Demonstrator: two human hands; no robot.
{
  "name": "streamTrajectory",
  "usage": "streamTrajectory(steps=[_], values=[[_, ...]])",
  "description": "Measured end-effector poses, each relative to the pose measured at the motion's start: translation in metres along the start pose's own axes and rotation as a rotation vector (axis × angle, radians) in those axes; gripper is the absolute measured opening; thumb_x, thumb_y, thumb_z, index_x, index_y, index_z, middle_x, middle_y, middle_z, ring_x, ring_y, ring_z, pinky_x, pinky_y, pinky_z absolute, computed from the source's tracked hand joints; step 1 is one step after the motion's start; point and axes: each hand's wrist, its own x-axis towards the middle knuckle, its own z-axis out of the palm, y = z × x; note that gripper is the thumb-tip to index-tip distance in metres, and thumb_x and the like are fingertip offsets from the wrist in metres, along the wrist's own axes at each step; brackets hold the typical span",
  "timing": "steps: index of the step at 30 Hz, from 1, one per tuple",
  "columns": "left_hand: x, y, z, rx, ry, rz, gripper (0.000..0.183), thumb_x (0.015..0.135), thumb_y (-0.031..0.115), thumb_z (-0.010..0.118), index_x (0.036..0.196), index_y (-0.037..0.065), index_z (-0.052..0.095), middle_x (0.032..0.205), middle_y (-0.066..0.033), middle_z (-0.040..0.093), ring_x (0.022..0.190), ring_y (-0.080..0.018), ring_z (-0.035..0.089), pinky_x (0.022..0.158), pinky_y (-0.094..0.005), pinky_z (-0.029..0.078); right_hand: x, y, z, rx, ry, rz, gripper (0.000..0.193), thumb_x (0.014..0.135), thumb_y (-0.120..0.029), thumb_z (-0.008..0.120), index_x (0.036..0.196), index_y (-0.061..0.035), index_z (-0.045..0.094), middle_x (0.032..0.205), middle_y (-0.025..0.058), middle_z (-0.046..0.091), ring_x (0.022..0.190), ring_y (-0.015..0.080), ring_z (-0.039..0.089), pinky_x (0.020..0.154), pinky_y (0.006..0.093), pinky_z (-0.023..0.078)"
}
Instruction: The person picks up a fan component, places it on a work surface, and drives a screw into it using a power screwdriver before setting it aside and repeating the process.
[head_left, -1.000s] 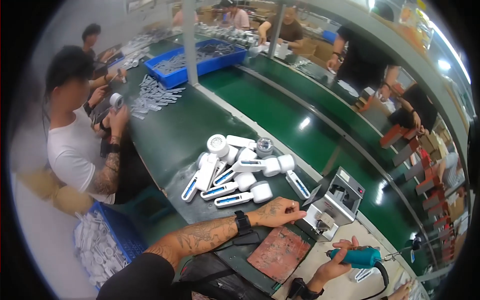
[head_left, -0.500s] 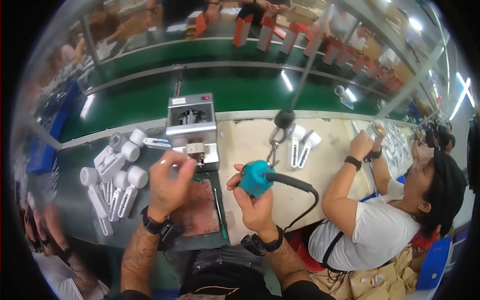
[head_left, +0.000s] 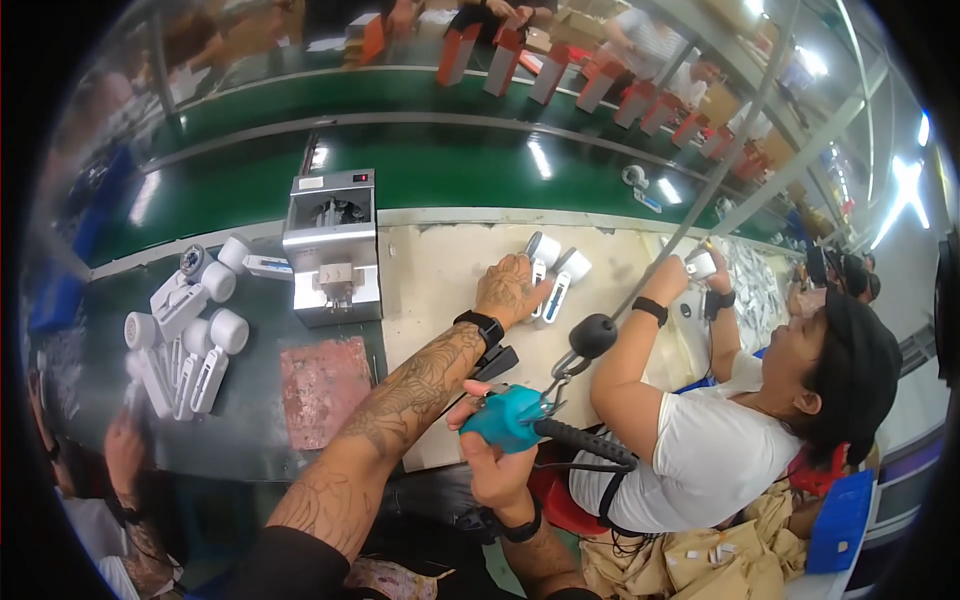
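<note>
A heap of devices (head_left: 182,312) lies left of the machine (head_left: 335,250), and two devices (head_left: 572,266), apparently touching, right.

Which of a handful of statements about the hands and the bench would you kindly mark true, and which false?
1. The right hand holds the teal tool. True.
2. The left hand is over the reddish mat. False: it is at the two white devices on the cream surface.
3. The silver machine stands right of those devices. False: it stands left of them.
4. The nearest co-worker on the right wears a white top. True.
5. The reddish mat lies nearer the person than the silver machine. True.
</note>
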Motion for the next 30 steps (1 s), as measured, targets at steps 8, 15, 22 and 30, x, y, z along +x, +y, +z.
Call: streamTrajectory(steps=[8, 15, 22, 30], values=[[-0.019, -0.012, -0.055, -0.028, 0.185, 0.062, 0.047, 0.085, 0.042, 0.061, 0.109, 0.002, 0.062, 0.11, -0.0157, 0.063, 0.104, -0.0389, 0.063, 0.09, -0.051, 0.05, 0.008, 0.008, 0.003, -0.022, 0.007, -0.079, 0.055, 0.093, -0.024, 0.069, 0.132, 0.0077, 0.049, 0.097, 0.0129, 0.064, 0.088, 0.0175, 0.059, 0.08, 0.0311, 0.047], [-0.146, -0.043, -0.138, 0.015, 0.318, 0.408, 0.025, 0.082, 0.023, 0.072, 0.097, 0.005, 0.063, 0.089, -0.0095, 0.059, 0.084, -0.0317, 0.061, 0.076, -0.0466, 0.052, 0.007, 0.021, 0.02, 0.014, 0.058, 0.046, 0.068, 0.089, -0.041, 0.075, 0.131, 0.0067, 0.049, 0.089, 0.0111, 0.064, 0.081, 0.0175, 0.06, 0.073, 0.0281, 0.047], [-0.247, -0.085, -0.211, -0.015, 0.078, 0.136, 0.021, 0.083, 0.025, 0.075, 0.093, 0.007, 0.068, 0.095, -0.0093, 0.063, 0.094, -0.0299, 0.056, 0.086, -0.0402, 0.045, 0.036, -0.011, 0.046, 0.095, -0.091, -0.1, 0.071, 0.09, -0.069, 0.059, 0.105, -0.0005, 0.049, 0.069, 0.004, 0.05, 0.06, 0.0157, 0.05, 0.055, 0.0289, 0.042], [-0.26, -0.111, -0.207, 0.137, 0.223, 0.229, 0.041, 0.082, 0.037, 0.076, 0.113, 0.012, 0.069, 0.108, -0.0085, 0.06, 0.111, -0.0316, 0.055, 0.097, -0.0454, 0.044, 0.138, 0.02, 0.124, 0.208, -0.153, -0.175, 0.049, 0.097, -0.052, 0.061, 0.098, -0.0035, 0.055, 0.07, 0.0053, 0.052, 0.062, 0.0167, 0.053, 0.057, 0.0303, 0.044]])
